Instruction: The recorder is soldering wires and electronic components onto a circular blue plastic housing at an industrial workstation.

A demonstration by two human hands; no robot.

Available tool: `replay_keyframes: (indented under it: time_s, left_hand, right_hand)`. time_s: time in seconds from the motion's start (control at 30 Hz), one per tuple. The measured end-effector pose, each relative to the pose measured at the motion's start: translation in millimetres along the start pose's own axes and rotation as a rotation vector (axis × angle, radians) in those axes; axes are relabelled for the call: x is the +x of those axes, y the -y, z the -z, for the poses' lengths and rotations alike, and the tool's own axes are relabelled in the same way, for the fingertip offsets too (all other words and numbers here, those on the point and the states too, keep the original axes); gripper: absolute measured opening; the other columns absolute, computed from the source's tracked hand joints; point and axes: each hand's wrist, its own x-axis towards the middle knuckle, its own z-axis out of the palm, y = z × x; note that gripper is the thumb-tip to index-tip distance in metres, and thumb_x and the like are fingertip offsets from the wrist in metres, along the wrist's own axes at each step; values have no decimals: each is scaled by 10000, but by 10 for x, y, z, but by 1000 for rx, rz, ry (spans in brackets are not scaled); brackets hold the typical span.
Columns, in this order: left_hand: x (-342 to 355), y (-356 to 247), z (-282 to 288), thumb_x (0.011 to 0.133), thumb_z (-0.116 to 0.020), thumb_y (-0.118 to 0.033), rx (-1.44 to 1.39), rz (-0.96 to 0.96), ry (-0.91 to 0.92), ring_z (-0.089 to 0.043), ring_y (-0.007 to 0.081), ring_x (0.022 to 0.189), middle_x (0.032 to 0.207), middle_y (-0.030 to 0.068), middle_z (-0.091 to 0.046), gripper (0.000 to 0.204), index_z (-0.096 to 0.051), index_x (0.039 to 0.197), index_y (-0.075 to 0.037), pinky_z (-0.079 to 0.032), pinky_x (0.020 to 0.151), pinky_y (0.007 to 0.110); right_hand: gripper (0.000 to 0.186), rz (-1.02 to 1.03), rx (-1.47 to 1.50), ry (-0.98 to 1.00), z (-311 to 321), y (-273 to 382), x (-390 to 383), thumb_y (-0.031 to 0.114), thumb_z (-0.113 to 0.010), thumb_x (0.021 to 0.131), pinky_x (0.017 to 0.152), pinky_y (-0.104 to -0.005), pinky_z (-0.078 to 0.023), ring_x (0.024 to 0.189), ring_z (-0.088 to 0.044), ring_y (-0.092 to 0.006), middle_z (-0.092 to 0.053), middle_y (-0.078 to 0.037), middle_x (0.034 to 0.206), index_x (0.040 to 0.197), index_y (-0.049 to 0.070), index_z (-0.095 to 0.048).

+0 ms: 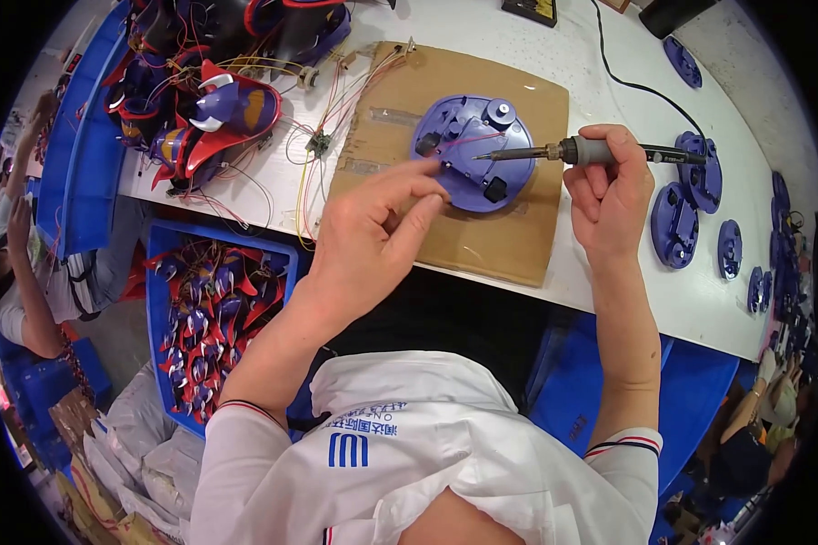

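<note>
The right hand point(609, 186) is closed around the grey grip of a soldering iron point(583, 151), its metal shaft pointing toward the left hand and its black cord point(645, 88) running away beyond the right hand. The left hand point(364, 232) has its fingers bent, thumb and fingertips close together; whether they pinch a fine strand cannot be told. The two hands are apart from each other.

Between and just beyond them lies a purple plastic housing point(468, 187), flat on a brown cardboard sheet point(509, 254) on the white table point(700, 313). It is a rounded, nearly oval shell with its inner side up: a raised rim, moulded ribs and recesses, and a smoother raised middle panel. A round grey part point(500, 112) sits at its far edge, a black piece point(495, 189) on the side nearer the right hand, and a pink wire point(473, 140) crosses the panel. The iron's tip is over the shell; contact is unclear.

To the right of the right hand lie more purple shells point(675, 227) of similar shape. Beyond and left of the left hand are a small green circuit board point(318, 143) with thin wires and a heap of purple, red and orange toy parts point(232, 113). Left of the left forearm, a blue crate point(157, 241) holds many similar pieces.
</note>
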Motion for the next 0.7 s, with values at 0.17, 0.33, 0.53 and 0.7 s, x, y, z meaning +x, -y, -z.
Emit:
replay_keyframes:
  time_s: [0.17,0.33,0.53,0.7]
  left_hand:
    - [117,-13,2,770,-649,28,19,123,-133,-411,68,521,761,27,-628,129,-694,885,-10,-330,462,196]
    - [189,142,-32,740,-677,29,131,-169,-293,-388,67,506,661,3,-550,80,-698,804,-14,-303,441,201]
    - [114,170,-76,661,-713,41,242,-247,-375,-356,78,504,590,-21,-466,101,-683,706,-44,-286,445,206]
    - [120,203,-97,610,-719,53,344,-371,-418,-349,97,521,570,-35,-449,149,-662,670,-71,-296,465,212]
  right_hand:
    - [282,-1,16,2,-24,-15,-12,234,-446,950,368,-177,-189,355,-189,-33,-335,42,489,914,13,-618]
    - [283,8,-20,-8,-55,-62,-26,221,-439,954,362,-175,-192,353,-194,-33,-338,35,492,909,3,-614]
    - [285,13,1,-35,-149,-116,-56,214,-432,958,359,-174,-197,351,-201,-36,-333,27,491,917,-7,-607]
    - [284,8,-6,-46,-166,-123,-61,212,-426,961,361,-173,-205,350,-207,-38,-330,25,492,922,-8,-603]
